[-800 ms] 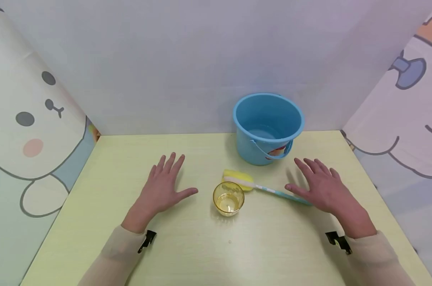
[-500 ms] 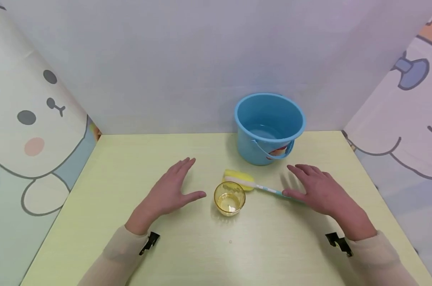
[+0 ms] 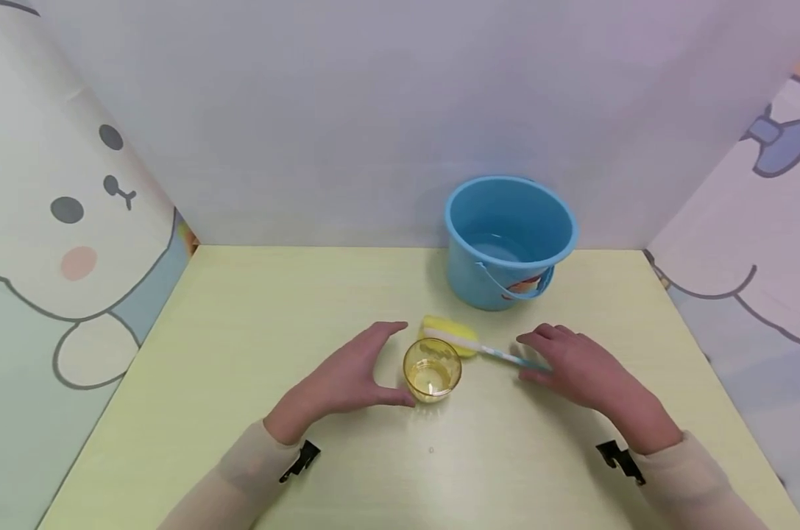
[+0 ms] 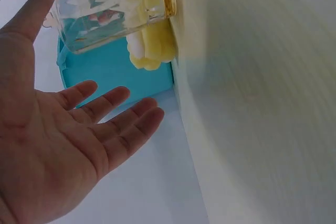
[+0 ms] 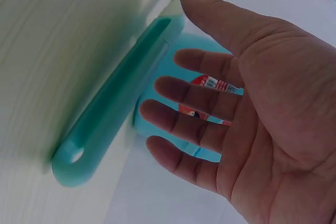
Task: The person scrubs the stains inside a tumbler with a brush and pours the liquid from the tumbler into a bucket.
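An amber-tinted glass cup [image 3: 433,374] stands upright on the table. Around its left side my left hand [image 3: 349,379] spreads, thumb in front and fingers behind; in the left wrist view the thumb is close by the glass [image 4: 100,11], and I cannot tell whether it touches. Just behind the cup lies a sponge brush [image 3: 464,340] with a yellow head and a teal handle. My right hand [image 3: 581,372] hovers above the end of that handle, partly hiding it from the head view. The right wrist view shows the fingers apart from the brush handle [image 5: 113,108].
A blue bucket [image 3: 475,283] with its handle hanging down in front stands at the back of the table, behind the brush. A pale wall [image 3: 307,132] closes off the back, and panels with cartoon prints flank both sides. A tiny droplet-like spot [image 3: 430,450] lies in front of the cup.
My left hand has moved right to the cup, its fingers turning toward it. My right hand has lowered and shifted slightly left over the brush handle. The head view has turned slightly left.
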Action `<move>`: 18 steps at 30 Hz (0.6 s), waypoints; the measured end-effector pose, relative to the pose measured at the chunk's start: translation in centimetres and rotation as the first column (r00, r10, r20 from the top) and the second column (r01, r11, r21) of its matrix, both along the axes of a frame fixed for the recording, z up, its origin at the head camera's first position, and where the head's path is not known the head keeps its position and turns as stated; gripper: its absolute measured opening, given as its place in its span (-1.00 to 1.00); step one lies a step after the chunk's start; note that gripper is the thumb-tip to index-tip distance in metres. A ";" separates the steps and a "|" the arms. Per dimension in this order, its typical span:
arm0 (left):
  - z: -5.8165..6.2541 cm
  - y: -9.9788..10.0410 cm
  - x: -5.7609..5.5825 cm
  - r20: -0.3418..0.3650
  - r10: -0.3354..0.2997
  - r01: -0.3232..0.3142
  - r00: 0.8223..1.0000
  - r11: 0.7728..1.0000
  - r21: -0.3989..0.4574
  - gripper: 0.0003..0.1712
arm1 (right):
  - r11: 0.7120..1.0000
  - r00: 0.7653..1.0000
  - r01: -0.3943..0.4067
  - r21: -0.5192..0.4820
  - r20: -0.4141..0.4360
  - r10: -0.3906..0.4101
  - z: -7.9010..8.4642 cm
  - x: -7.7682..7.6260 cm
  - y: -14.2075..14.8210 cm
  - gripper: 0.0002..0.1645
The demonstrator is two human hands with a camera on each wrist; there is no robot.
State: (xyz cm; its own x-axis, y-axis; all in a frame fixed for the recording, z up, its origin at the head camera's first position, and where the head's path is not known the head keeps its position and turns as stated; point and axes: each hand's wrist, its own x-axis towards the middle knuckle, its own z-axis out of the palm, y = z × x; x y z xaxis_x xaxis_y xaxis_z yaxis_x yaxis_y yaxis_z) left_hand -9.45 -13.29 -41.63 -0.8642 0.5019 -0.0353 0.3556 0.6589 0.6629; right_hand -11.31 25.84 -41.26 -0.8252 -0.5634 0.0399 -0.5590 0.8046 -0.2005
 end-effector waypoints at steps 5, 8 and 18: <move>-0.4 1.1 0.2 0.059 -0.021 0.019 0.998 0.999 0.038 0.37 | 1.000 0.999 -0.018 0.000 0.040 0.018 -0.5 -0.2 -0.3 -0.42; -0.5 1.8 0.3 0.097 -0.028 0.022 0.995 0.997 0.067 0.36 | 1.000 0.997 -0.020 0.009 0.074 0.019 -0.7 -0.3 -0.4 -0.51; -0.9 3.1 0.1 0.129 -0.044 0.028 0.991 0.993 0.118 0.30 | 0.999 0.996 -0.035 0.041 0.081 0.031 -1.2 -0.5 -0.7 -0.67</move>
State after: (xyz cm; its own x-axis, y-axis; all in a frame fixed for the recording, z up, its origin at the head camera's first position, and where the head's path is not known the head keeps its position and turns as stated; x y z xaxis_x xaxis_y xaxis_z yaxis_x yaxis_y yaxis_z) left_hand -9.31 -10.22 -42.57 -0.8373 0.5398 -0.0868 0.2829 0.5636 0.7761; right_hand -11.80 25.11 -42.47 -0.8058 -0.5900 -0.0504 -0.5686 0.7947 -0.2124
